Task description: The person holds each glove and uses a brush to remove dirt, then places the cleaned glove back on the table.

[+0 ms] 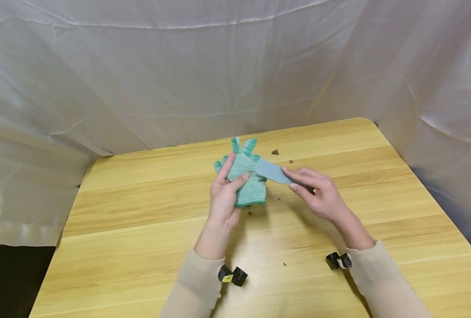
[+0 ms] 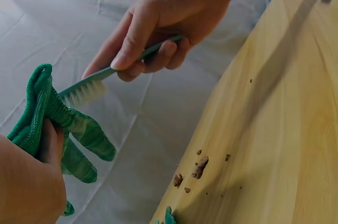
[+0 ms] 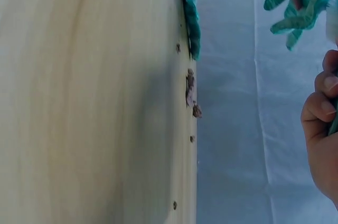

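Observation:
A green knitted glove [image 1: 252,187] is held up above the table in my left hand [image 1: 224,201], with the thumb lying across its palm side and the fingers partly hidden by it. My right hand [image 1: 324,194] grips a brush [image 1: 273,171] by its handle. The brush has a flat blue-green back, and its pale bristles [image 2: 84,93] face the glove, at or against the fabric. In the right wrist view, part of a second green glove [image 3: 191,23] lies on the table; most of it is out of frame.
Brown crumbs [image 1: 275,152] are scattered on the wooden table [image 1: 140,198], with larger lumps [image 2: 200,167] towards its far edge. A pale grey curtain [image 1: 219,75] hangs behind and at the sides. Each wrist carries a small black camera [image 1: 233,276].

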`<state>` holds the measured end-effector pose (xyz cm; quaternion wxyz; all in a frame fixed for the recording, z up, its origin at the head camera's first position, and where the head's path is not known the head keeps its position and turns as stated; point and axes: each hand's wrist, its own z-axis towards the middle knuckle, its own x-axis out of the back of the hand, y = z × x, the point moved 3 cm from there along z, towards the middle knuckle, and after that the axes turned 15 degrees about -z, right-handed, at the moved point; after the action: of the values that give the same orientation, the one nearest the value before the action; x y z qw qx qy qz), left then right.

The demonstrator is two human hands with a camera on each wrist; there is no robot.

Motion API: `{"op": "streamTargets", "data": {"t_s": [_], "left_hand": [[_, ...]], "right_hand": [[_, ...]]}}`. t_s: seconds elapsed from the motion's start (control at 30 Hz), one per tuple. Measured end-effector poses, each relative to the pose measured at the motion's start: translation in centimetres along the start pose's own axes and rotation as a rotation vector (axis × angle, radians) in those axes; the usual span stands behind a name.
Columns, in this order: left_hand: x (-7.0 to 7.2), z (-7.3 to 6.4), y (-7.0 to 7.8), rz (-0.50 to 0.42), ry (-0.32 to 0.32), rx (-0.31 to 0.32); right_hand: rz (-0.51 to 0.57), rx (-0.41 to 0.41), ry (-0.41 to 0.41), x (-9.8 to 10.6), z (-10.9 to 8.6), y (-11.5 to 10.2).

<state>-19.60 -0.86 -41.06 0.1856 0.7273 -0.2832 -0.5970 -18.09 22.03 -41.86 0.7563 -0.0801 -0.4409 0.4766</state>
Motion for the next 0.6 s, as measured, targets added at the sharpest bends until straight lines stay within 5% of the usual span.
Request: {"op": "streamTargets", "data": {"t_s": [0.27,0.43,0.6], "left_hand": [[-0.2,0.0,-0.4,0.114,0.003,-0.099],[-0.5,-0.1,-1.1,0.223,0.008,-0.169],[-0.6,-0.2,-1.3,0.202,-0.001,-0.146]], "right_hand": [[0.002,-0.035,0.068,0.4,0.2,-0.1],[-0.014,0.029,0.068,-0.2,0.5,-0.9],[-0.030,0.084,0.048,-0.7,0.5,-1.0]]}}
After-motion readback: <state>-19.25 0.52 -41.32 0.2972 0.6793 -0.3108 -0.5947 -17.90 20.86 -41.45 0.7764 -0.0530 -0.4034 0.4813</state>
